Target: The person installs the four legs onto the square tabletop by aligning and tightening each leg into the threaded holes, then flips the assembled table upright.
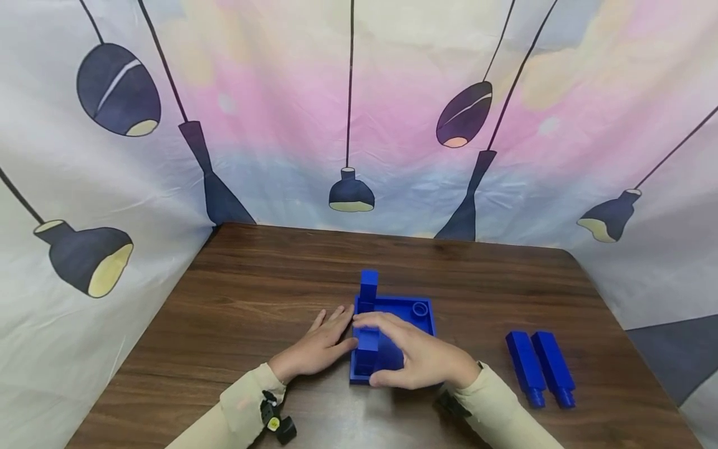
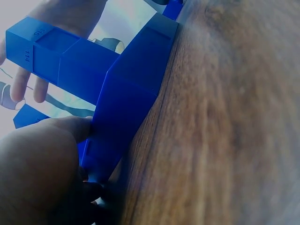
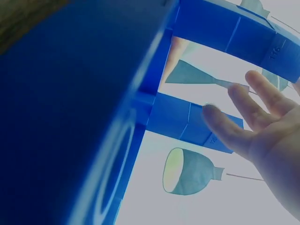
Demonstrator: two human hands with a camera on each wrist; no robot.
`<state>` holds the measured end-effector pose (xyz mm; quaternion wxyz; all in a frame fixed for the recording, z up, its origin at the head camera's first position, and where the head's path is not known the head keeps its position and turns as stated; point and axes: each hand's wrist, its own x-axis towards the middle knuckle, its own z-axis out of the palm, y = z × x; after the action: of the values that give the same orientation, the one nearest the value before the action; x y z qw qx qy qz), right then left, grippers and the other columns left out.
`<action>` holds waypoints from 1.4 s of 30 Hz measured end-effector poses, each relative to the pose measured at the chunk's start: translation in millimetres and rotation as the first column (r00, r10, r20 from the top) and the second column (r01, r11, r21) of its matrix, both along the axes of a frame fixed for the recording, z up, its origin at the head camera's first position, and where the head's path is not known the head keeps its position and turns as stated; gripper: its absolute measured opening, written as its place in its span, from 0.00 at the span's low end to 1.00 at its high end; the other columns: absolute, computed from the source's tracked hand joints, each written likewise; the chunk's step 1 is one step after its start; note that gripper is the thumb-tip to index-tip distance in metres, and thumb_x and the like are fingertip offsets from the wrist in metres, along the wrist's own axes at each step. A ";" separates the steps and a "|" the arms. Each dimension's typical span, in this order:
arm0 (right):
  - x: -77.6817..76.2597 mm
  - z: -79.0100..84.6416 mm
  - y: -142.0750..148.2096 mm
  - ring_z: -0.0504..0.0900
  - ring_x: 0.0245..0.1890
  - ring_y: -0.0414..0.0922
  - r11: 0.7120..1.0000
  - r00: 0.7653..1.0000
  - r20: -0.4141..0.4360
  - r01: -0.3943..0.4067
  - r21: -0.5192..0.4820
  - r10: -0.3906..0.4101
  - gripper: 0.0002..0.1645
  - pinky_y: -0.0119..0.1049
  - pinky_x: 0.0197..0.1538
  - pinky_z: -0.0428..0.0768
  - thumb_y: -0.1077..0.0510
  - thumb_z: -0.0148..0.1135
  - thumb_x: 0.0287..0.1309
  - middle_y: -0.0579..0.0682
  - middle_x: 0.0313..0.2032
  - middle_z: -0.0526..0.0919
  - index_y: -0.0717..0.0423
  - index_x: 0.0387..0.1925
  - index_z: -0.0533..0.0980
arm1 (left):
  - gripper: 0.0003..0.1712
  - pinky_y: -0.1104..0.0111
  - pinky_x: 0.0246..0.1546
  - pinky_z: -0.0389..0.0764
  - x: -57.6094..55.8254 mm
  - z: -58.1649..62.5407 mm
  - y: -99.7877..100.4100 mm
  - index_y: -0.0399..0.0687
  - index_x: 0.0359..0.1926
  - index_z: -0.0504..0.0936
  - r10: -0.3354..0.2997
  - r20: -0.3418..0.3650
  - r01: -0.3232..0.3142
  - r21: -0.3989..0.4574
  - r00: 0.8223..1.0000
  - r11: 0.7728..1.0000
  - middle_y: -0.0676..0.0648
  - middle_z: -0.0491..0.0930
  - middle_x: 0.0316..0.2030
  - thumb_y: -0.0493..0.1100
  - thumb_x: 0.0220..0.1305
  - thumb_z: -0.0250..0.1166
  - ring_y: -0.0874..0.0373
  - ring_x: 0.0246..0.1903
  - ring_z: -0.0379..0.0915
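A square blue plastic base with a raised rim lies on the table, a round socket in its far right corner. Two square blue posts stand upright along its left side, the near post and the far post. My left hand lies flat against the base's left edge, thumb at its side wall. Over the base, my right hand is spread around the near post with nothing gripped; its fingers are extended beside the posts in the right wrist view.
Two more blue square posts with narrow threaded ends lie side by side on the wooden table to the right. A cloth printed with hanging lamps rises behind the table's far edge.
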<state>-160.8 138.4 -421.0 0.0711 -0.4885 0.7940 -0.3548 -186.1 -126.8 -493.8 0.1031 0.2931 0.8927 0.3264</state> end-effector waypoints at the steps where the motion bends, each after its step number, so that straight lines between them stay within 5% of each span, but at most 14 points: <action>1: 0.7 0.5 0.7 0.59 0.80 0.47 1.000 1.000 0.012 0.014 0.012 -0.014 0.53 0.53 0.76 0.66 0.49 0.76 0.64 0.47 0.79 0.62 0.46 0.82 0.56 | 0.46 0.41 0.79 0.30 0.2 0.2 0.4 0.33 0.83 0.49 0.002 0.003 -0.002 -0.006 1.000 1.000 0.37 0.51 0.82 0.61 0.83 0.50 0.41 0.82 0.39; 7: 1.5 2.5 3.7 0.50 0.83 0.52 0.996 0.998 0.021 0.052 0.068 -0.054 0.58 0.63 0.77 0.60 0.40 0.76 0.62 0.42 0.83 0.52 0.41 0.84 0.54 | 0.46 0.41 0.80 0.31 -0.1 1.0 2.2 0.35 0.83 0.49 0.001 0.003 -0.001 -0.011 1.000 1.000 0.38 0.51 0.82 0.62 0.83 0.49 0.42 0.82 0.40; 17: -2.6 1.6 12.2 0.49 0.83 0.58 0.988 0.993 -0.095 0.085 0.127 -0.073 0.60 0.70 0.77 0.51 0.33 0.76 0.58 0.51 0.83 0.55 0.37 0.84 0.55 | 0.45 0.40 0.79 0.30 0.1 1.5 1.6 0.34 0.83 0.50 0.008 0.013 -0.008 -0.001 1.000 1.000 0.38 0.50 0.82 0.62 0.84 0.48 0.41 0.83 0.39; 24: -2.7 5.5 23.0 0.48 0.83 0.59 0.984 0.992 -0.051 0.118 0.131 -0.112 0.60 0.71 0.77 0.49 0.32 0.75 0.59 0.51 0.83 0.55 0.38 0.84 0.56 | 0.44 0.39 0.79 0.31 0.0 1.0 1.0 0.34 0.83 0.50 0.005 0.008 -0.005 -0.001 1.000 1.000 0.38 0.51 0.82 0.61 0.84 0.48 0.40 0.82 0.40; 33: -2.6 5.6 45.4 0.46 0.83 0.61 0.975 0.982 0.050 0.175 0.134 -0.183 0.58 0.79 0.71 0.56 0.41 0.79 0.59 0.52 0.84 0.51 0.39 0.83 0.58 | 0.45 0.40 0.79 0.31 -0.6 1.2 1.7 0.34 0.83 0.50 0.003 0.004 -0.003 -0.003 1.000 1.000 0.38 0.50 0.82 0.61 0.84 0.49 0.41 0.83 0.40; 42: -1.6 3.6 73.2 0.48 0.82 0.64 0.947 0.955 0.051 0.282 0.155 -0.293 0.57 0.75 0.69 0.65 0.43 0.79 0.59 0.52 0.83 0.51 0.39 0.83 0.58 | 0.44 0.40 0.79 0.31 0.1 0.5 0.3 0.34 0.83 0.50 -0.002 0.003 0.002 0.000 1.000 1.000 0.38 0.50 0.83 0.60 0.84 0.49 0.42 0.83 0.39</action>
<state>-162.4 211.6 -417.4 0.0832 -0.3475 0.8775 -0.3198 -185.9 -126.6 -493.3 0.1045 0.2934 0.8923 0.3269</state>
